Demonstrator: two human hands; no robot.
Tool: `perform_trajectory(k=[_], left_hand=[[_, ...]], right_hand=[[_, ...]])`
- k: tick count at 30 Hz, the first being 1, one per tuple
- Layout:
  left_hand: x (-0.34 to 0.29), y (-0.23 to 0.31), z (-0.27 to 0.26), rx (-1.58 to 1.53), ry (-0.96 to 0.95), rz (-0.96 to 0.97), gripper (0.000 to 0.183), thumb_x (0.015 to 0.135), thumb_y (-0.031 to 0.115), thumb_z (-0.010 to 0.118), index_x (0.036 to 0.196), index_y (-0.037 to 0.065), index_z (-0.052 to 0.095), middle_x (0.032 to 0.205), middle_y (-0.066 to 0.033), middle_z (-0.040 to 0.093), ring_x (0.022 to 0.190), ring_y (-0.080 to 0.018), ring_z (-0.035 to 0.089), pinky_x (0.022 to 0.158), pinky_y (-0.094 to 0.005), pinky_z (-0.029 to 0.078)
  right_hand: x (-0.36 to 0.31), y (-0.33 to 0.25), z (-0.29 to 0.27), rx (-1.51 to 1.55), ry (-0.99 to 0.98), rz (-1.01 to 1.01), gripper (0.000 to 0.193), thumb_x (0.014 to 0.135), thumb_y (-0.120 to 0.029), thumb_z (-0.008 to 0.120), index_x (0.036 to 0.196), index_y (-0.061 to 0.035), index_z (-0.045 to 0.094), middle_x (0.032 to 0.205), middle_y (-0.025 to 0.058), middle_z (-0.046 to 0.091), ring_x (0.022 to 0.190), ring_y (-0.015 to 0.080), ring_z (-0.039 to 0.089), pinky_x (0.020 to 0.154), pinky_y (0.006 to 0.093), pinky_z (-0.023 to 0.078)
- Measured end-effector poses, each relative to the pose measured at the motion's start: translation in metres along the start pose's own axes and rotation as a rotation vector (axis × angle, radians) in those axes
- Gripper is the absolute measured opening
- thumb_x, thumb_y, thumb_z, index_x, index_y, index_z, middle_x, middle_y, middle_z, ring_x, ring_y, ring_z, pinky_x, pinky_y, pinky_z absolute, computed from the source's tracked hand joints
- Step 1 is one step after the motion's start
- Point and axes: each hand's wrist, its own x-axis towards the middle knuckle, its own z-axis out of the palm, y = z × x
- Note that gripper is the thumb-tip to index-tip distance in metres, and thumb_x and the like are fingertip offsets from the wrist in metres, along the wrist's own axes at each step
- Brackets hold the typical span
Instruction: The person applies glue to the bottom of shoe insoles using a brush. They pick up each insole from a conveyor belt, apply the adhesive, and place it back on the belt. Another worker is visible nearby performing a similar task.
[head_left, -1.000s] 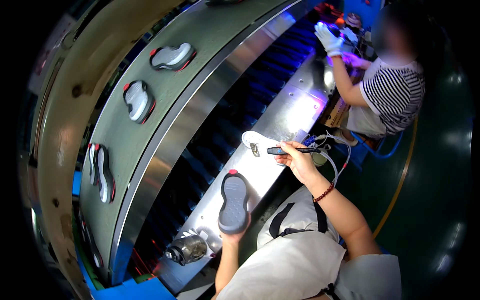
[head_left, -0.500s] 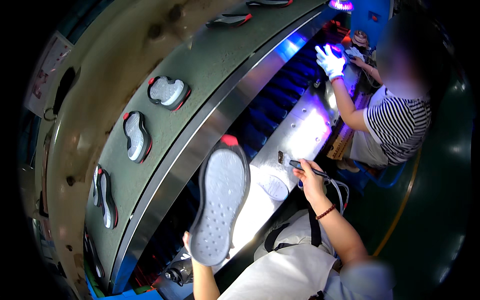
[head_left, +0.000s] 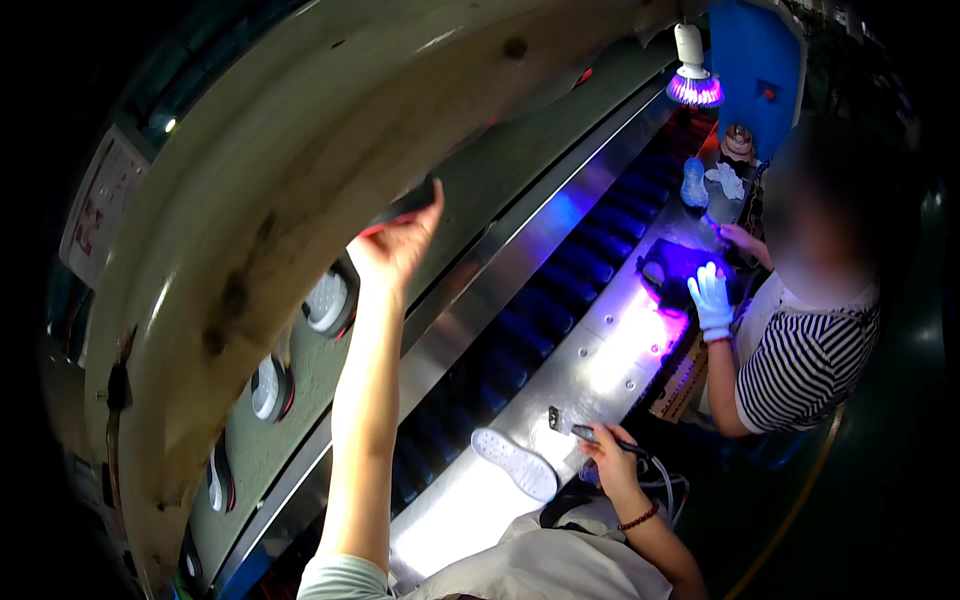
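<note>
My left hand (head_left: 392, 248) reaches out over the green conveyor belt, its fingers closed on a shoe sole (head_left: 408, 204) with a dark side and red edge. A hanging sheet hides part of that sole. Over the metal bench my right hand (head_left: 612, 465) grips a black-handled brush (head_left: 588, 434) with pale tubes trailing from its back end. Close to the brush tip is a small dark patch (head_left: 554, 417) on the bench. Left of the brush, a pale sole piece (head_left: 514, 464) with small dots lies flat on the bench.
Several grey-and-black soles (head_left: 270, 388) sit on the conveyor belt (head_left: 310, 440). A yellowish translucent sheet (head_left: 230, 250) overhangs it. At the right, a co-worker in a striped shirt (head_left: 800, 370) with a white glove (head_left: 711, 300) sits under a purple lamp (head_left: 694, 88).
My left hand has carried the sole from in front of me up and away, over the belt. My right hand still holds the brush. The co-worker's gloved hand has come back nearer their body.
</note>
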Motion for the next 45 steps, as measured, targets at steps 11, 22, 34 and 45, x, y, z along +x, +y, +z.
perform_trajectory(k=[11,22,34,45], left_hand=[[0.227,0.134,-0.120,0.567,0.151,0.182,0.056,0.083,0.043,0.040,0.126,0.007,0.040,0.132,-0.0096,0.036,0.122,-0.0265,0.033,0.102,-0.0448,0.024],[0.269,0.002,-0.101,1.908,0.094,0.452,0.050,0.081,0.041,0.050,0.117,0.006,0.050,0.119,-0.0138,0.049,0.111,-0.0278,0.046,0.093,-0.0381,0.035],[0.151,-0.073,-0.013,2.785,-0.576,0.704,0.028,0.080,0.034,0.056,0.078,0.006,0.057,0.079,-0.0110,0.060,0.073,-0.0318,0.058,0.064,-0.0406,0.043],[-0.162,-0.008,0.036,2.066,-0.495,0.964,0.021,0.068,0.008,0.069,0.060,0.007,0.050,0.057,-0.0041,0.045,0.053,-0.0200,0.043,0.053,-0.0300,0.033]], right_hand=[[0.008,-0.027,-0.007,0.130,0.118,0.006,0.014,0.083,-0.010,0.057,0.087,0.0037,0.056,0.083,0.0104,0.061,0.066,0.0156,0.060,0.061,0.0248,0.052],[0.013,-0.025,-0.005,0.153,0.129,0.061,0.013,0.084,-0.007,0.055,0.091,0.0043,0.056,0.088,0.0132,0.061,0.069,0.0181,0.062,0.060,0.0239,0.053],[-0.012,-0.032,-0.004,0.063,0.056,0.033,0.014,0.083,-0.009,0.057,0.087,0.0042,0.057,0.084,0.0088,0.059,0.073,0.0142,0.058,0.065,0.0230,0.049],[-0.042,-0.019,0.001,-0.070,-0.255,0.157,0.014,0.085,-0.011,0.055,0.092,0.0013,0.056,0.085,0.0118,0.062,0.071,0.0189,0.061,0.065,0.0277,0.050]])
